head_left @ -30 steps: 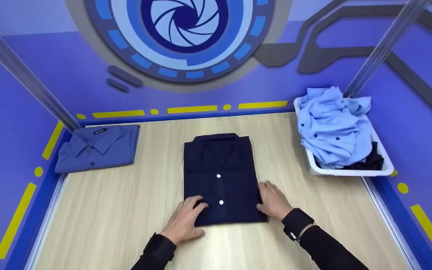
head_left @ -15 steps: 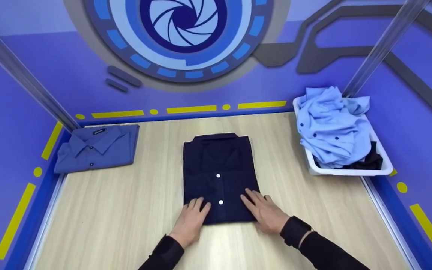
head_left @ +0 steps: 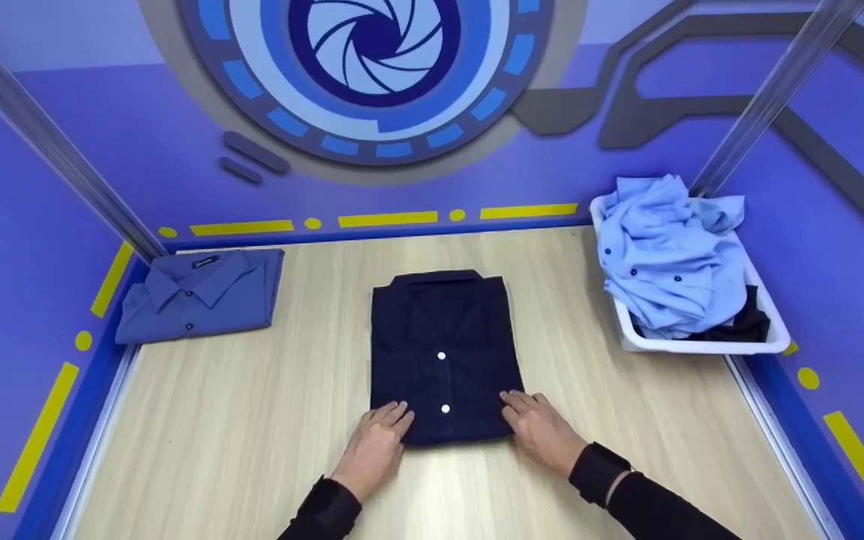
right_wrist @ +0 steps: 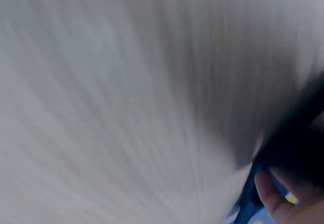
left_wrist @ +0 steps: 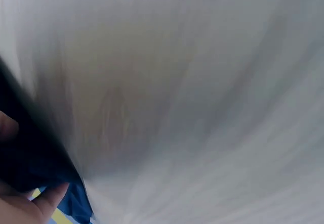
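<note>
A folded dark navy shirt (head_left: 443, 322) lies on the wooden table, its collar toward the wall and two white buttons down the front. At its lower left corner my left hand (head_left: 373, 444) pinches the hem, fingers over the cloth. My right hand (head_left: 544, 429) grips the lower right corner in the same way. In the left wrist view dark cloth passes between a fingertip and the thumb (left_wrist: 50, 198). The right thumb (right_wrist: 271, 193) shows against the cloth's near edge in the right wrist view.
A folded slate-blue shirt (head_left: 203, 296) lies at the back left corner of the table (head_left: 252, 420). Toward the back right stands a white basket (head_left: 702, 346) heaped with a light blue shirt (head_left: 672, 262) and some black cloth (head_left: 751, 322). Purple panels wall the table.
The right hand went from the shirt's right side onto its front, then to the lower right corner. The left hand settled at the lower left corner. Both now pinch the hem.
</note>
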### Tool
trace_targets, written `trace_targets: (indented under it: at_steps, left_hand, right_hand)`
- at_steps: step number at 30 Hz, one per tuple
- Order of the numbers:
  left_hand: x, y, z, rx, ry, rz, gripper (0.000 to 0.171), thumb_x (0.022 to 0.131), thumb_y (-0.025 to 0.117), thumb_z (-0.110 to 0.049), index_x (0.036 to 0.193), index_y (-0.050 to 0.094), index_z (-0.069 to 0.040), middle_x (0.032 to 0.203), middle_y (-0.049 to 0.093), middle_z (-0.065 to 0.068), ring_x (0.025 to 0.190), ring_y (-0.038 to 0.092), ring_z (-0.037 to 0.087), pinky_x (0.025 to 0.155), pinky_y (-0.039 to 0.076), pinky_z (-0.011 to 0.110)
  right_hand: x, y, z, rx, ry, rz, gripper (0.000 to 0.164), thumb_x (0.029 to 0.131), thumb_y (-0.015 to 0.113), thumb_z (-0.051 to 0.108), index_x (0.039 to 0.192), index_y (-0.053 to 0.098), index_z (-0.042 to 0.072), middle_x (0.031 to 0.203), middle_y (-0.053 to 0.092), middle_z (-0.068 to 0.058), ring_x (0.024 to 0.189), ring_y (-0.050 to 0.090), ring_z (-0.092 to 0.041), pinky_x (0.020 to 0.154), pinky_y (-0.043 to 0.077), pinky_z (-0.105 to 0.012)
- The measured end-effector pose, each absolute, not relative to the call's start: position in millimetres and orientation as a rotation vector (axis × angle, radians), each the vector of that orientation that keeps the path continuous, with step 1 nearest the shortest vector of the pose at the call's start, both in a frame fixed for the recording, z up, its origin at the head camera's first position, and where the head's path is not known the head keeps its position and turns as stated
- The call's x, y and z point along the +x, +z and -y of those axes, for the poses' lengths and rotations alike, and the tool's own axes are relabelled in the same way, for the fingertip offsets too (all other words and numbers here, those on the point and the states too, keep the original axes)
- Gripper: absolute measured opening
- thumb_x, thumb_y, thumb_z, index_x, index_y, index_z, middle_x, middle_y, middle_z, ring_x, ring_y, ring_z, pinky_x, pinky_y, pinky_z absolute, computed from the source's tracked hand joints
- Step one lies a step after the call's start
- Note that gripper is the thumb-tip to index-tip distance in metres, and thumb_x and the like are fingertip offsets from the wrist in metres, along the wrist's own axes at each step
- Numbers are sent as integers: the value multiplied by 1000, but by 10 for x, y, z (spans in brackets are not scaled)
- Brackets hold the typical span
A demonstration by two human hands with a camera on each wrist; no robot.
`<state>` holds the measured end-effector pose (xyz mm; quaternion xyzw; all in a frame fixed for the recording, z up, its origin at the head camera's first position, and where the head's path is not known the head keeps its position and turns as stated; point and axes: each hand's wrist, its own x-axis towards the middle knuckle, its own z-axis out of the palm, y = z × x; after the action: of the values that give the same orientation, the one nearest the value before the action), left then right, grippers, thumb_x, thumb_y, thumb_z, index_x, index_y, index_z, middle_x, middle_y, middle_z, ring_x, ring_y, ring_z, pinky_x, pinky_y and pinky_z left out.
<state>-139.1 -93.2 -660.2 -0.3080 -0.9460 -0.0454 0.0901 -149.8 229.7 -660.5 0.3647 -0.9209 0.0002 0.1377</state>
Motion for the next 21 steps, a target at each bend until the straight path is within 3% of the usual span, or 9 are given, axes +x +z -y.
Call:
trace_targets:
  at_steps: [5,9,15,19,21]
  left_hand:
    - [-1373,-6529,1031,-975,-310,2821,37,83,70,-16,120,69,-11,125,66,7,115,60,24,98,42,49]
    - [-1353,-6468,1083,-1032,-416,2779,31,84,67,-14,115,70,-11,116,70,5,107,63,21,97,43,50]
    - [-1354,-6344,1137,-1076,-693,2783,26,87,62,-7,111,71,-9,106,73,0,95,68,15,94,45,53]
    - [-1395,-6198,1167,-1130,-824,2856,26,88,59,-7,111,71,-6,104,73,1,91,69,12,89,50,44]
    - [-1416,-6104,1179,-1148,-898,2920,26,89,59,-8,113,71,-5,104,73,3,80,67,8,82,53,35]
  right_hand:
    - [-1554,-6421,-2388,1198,205,2710,35,69,76,6,102,67,0,104,69,-16,97,66,-27,77,52,-42]
    - [-1587,-6297,-2430,1284,331,2775,28,68,76,4,94,65,4,89,67,-6,82,66,-18,71,52,-37]
    - [-1621,-6131,-2458,1346,567,2917,19,70,68,0,77,55,12,72,53,8,63,47,-4,55,42,-24]
    - [-1651,-5987,-2464,1349,743,3096,19,74,62,1,70,48,13,66,39,12,56,32,-2,51,31,-18]
    - [-1673,-5927,-2478,1348,826,3175,17,76,61,2,71,50,14,67,39,12,57,33,-1,53,31,-17]
